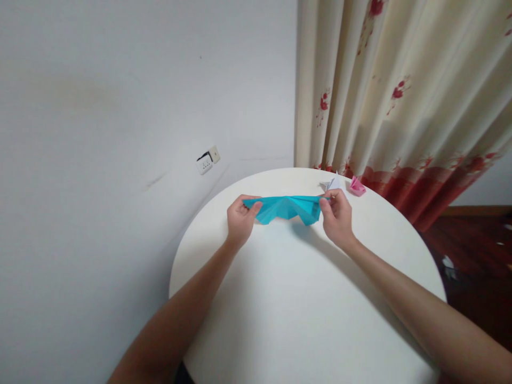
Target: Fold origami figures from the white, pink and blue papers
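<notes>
A plain pale wall (120, 133) fills the left and middle of the view, with a small white socket (207, 160) low on it. To the right hangs a cream curtain (400, 96) in long folds, printed with red flowers and ending in a red band at its lower edge. A strip of dark wooden floor (476, 256) shows below the curtain at the right.

A round white bench (304, 320) takes up the lower middle, its far rim close to the wall and the curtain. Two bare forearms reach over it from the near edge toward its far half.

Above the far half of the bench, a folded sheet of blue paper (288, 208) is stretched out sideways between the hands. Its top edge runs nearly straight, and its lower edge sags in creased, uneven points. It casts a faint shadow on the bench just under it.

The left hand (240, 220) has a narrow grip on the left tip of the blue paper, thumb on the near side and fingers curled behind. The right hand (338, 216) pinches the right tip in the same narrow way, between thumb and fingertips.

Just beyond the right hand, near the far rim, lies a small folded white paper (332, 184). Just beside that, toward the curtain, sits a smaller folded pink paper (357, 186). Both rest on the bench, apart from the blue paper.
</notes>
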Available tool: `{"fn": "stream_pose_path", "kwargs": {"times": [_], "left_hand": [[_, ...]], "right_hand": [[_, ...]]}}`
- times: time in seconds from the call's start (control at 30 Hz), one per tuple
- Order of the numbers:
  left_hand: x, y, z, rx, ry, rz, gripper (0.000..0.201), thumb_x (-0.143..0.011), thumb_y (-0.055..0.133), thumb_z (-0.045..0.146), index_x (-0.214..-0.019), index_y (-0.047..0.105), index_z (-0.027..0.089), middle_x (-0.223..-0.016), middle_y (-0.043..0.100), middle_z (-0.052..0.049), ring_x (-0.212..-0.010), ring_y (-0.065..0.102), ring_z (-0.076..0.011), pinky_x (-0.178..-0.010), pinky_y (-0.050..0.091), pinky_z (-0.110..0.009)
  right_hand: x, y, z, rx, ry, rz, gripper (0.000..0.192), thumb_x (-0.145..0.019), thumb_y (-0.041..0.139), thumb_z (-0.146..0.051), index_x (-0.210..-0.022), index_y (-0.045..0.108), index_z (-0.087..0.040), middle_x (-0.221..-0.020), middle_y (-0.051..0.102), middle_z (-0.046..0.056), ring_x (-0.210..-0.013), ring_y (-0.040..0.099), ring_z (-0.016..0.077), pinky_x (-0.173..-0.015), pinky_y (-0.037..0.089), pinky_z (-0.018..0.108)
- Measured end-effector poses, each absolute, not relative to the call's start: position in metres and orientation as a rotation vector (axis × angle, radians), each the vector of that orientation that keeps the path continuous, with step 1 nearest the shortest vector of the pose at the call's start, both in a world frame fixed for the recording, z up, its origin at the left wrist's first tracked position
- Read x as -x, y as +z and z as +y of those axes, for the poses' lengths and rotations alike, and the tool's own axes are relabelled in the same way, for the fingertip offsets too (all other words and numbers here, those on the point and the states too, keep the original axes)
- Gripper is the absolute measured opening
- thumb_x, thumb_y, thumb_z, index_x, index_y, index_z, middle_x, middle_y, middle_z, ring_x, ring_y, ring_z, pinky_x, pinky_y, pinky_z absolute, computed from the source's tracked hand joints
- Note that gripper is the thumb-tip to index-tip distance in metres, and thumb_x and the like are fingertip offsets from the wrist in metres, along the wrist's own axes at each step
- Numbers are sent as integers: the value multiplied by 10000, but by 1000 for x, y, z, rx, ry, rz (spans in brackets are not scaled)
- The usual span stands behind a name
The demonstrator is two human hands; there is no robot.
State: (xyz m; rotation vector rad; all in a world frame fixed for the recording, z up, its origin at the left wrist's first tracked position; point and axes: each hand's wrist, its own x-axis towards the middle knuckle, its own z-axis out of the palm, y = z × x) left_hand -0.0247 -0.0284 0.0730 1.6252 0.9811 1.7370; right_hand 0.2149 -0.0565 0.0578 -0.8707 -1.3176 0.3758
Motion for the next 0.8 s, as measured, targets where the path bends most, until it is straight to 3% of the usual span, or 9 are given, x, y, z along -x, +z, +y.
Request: {"fn": "stream_pose_path", "kwargs": {"times": [0.07,0.13,0.23,0.37,0.57,0.67,0.8], "left_hand": [[20,74,-39,-1547,1754,1078,273,-747,765,413,-809,622,189,-586,469,40,-554,473,-114,-532,378,-214],[15,76,-49,-1532,1790,1131,265,-764,756,404,-812,605,192,-556,411,59,-506,415,-93,-490,331,-200],[12,81,-56,-1543,1802,1117,245,-786,737,390,-838,612,186,-637,527,35,-595,512,-110,-569,411,-199],[15,79,-48,-1540,1648,1043,302,-792,725,406,-952,684,153,-818,682,-32,-799,635,-183,-722,495,-263],[19,51,-23,-1523,1523,1122,286,-788,722,405,-889,753,140,-834,733,-55,-742,635,-184,-685,495,-271],[19,41,-17,-1524,1519,1124,252,-789,717,388,-862,755,151,-841,735,-51,-712,621,-169,-657,489,-258],[19,38,-16,-1565,1523,1143,248,-794,711,393,-830,747,151,-804,725,-40,-689,605,-158,-630,473,-242]], "right_hand": [[-211,63,-61,888,449,-1235,249,-907,566,-476,-887,479,-244,-630,417,-52,-531,416,127,-498,337,248],[-209,69,-66,893,526,-1182,256,-895,583,-482,-888,471,-251,-558,303,-87,-451,298,108,-436,230,236],[-209,76,-70,901,592,-1127,250,-880,608,-464,-892,472,-256,-516,289,-101,-414,236,96,-414,167,232],[-214,75,-66,928,549,-1145,217,-858,646,-414,-881,516,-243,-502,335,-95,-420,262,92,-419,180,230],[-219,47,-46,1044,507,-1182,287,-840,640,-415,-1022,640,-194,-507,368,-86,-448,304,103,-431,219,241],[-220,34,-40,1070,761,-1077,375,-760,717,-451,-1008,693,-170,-530,473,-64,-482,406,111,-447,309,238],[-220,28,-40,957,1284,-1023,406,-678,795,-496,-880,720,-152,-746,699,32,-636,601,157,-580,490,275]]}}
